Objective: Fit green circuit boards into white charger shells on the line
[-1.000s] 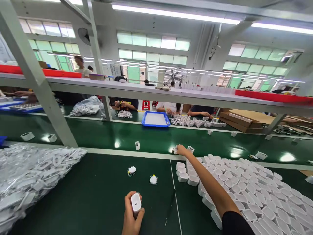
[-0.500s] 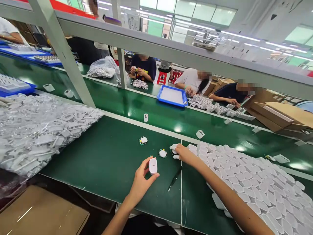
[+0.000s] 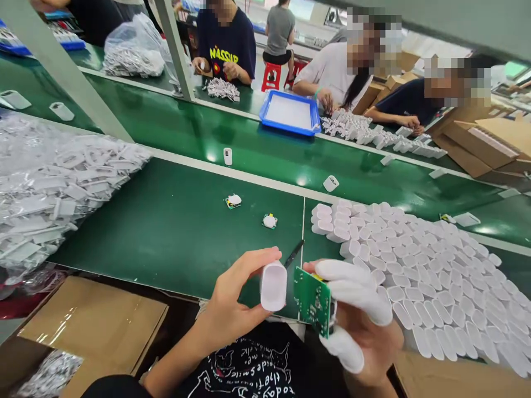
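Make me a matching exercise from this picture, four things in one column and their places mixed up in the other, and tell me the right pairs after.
Things
1. Nearest circuit board
2. Slim black tool
3. Blue tray
4. White casing just left of that board

Places
A. Held in the left hand
B. Beyond the green belt
C. Held in the right hand
D. Lying on the near worktop

Pairs: 1-C, 2-D, 3-B, 4-A

The person's left hand (image 3: 232, 298) grips with thumb opposite curved fingers, facing the right hand (image 3: 369, 326), which pinches between thumb and fingers
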### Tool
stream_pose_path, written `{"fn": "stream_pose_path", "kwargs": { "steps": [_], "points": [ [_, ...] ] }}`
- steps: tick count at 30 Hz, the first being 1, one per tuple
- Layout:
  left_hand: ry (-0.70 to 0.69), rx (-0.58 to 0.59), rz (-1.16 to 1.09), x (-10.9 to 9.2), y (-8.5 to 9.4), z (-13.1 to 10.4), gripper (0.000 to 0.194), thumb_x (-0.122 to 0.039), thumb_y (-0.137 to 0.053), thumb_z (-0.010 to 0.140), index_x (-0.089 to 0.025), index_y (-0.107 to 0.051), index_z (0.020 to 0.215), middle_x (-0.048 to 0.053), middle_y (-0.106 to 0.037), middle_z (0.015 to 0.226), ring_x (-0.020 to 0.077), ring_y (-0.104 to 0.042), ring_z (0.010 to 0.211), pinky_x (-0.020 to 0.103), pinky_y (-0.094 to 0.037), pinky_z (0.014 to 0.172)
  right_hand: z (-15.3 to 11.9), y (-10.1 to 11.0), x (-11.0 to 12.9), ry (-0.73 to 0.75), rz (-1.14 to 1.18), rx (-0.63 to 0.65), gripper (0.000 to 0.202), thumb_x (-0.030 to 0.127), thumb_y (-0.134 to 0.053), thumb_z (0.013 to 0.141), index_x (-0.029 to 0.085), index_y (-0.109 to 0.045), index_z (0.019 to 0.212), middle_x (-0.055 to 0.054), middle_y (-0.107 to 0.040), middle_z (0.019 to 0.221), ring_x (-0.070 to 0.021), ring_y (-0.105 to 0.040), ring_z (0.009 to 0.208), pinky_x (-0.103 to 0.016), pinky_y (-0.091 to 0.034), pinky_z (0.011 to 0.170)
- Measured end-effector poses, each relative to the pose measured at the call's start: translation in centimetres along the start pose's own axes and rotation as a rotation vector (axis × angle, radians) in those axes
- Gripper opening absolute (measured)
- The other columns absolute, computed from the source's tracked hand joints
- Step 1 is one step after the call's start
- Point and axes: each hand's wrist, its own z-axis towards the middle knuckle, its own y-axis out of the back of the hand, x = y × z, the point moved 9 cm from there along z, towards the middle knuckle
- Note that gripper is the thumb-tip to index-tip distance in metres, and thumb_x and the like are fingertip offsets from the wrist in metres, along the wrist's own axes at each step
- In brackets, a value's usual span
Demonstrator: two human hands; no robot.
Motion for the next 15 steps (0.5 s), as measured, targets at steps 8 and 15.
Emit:
{"fn": "stream_pose_path", "kwargs": {
  "steps": [8,15],
  "points": [
    [0.079,0.157,-0.049,-0.1,-5.2,-1.3,0.050,-0.053,-0.041,0.099,-0.020,-0.048,0.137,0.014,-0.058,0.131,0.0260,-0.058,0.123,0.039,-0.052,0.102,-3.1,-1.8,-4.6,-0.303,0.176,-0.418,0.034,0.038,-0.054,0.097,0.028,-0.055,0.129,-0.009,-0.064,0.122,-0.0228,-0.068,0.106,-0.041,-0.058,0.089],
    [0.151,0.278,-0.240,0.4,-5.2,-1.7,0.053,-0.031,-0.070,0.088,-0.032,-0.051,0.137,0.006,-0.063,0.132,0.0206,-0.065,0.117,0.029,-0.059,0.094,-1.5,0.6,-3.5,-0.101,0.001,-0.296,0.034,0.045,-0.048,0.097,0.033,-0.053,0.127,-0.006,-0.058,0.120,-0.0292,-0.056,0.123,-0.052,-0.053,0.097]
  ]
}}
